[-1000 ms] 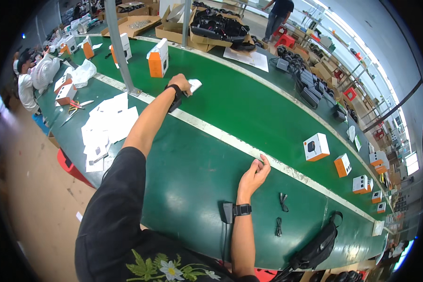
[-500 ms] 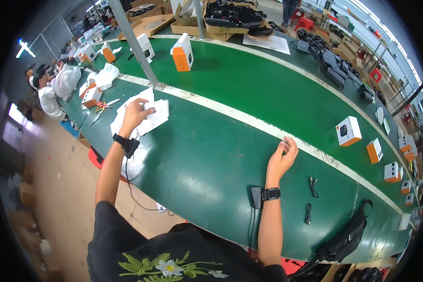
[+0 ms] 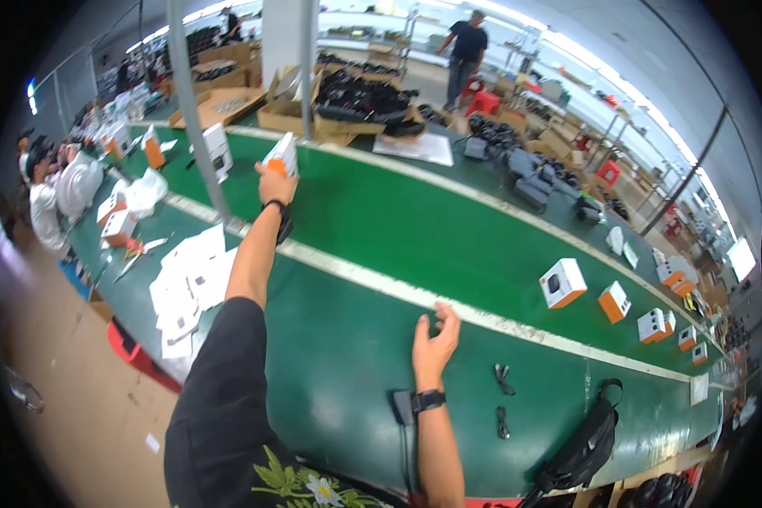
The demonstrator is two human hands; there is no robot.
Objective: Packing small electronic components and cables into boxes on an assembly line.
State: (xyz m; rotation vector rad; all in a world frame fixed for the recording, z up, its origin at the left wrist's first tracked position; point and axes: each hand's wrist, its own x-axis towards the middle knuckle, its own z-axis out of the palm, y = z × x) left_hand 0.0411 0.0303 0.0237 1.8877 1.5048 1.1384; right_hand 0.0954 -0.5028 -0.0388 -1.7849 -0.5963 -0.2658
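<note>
My left hand (image 3: pixel 277 183) reaches across to the green belt and is closed round a white and orange box (image 3: pixel 284 152), the fingers partly hidden behind it. Loose white printed sheets (image 3: pixel 193 275) lie overlapping on the table below that arm. Over the near side of the belt's pale edge hovers my right hand (image 3: pixel 436 340), fingers loosely bent and apart, holding nothing. To its right, two small bundled black cables (image 3: pixel 503 422) rest on the green table (image 3: pixel 338 364). Each of my wrists wears a black strap with a small device.
A grey post (image 3: pixel 196 118) rises at the belt's near edge. More white and orange boxes (image 3: pixel 563 283) stand along the belt's right part. A black bag (image 3: pixel 582 444) lies at the table's right; scissors (image 3: pixel 140 252) lie left of the sheets. One person (image 3: pixel 465 49) stands beyond the belt.
My left hand has left the sheets, stretched forward over the belt and taken hold of the box there. The whole view has shifted; my right hand still hovers near the belt's edge.
</note>
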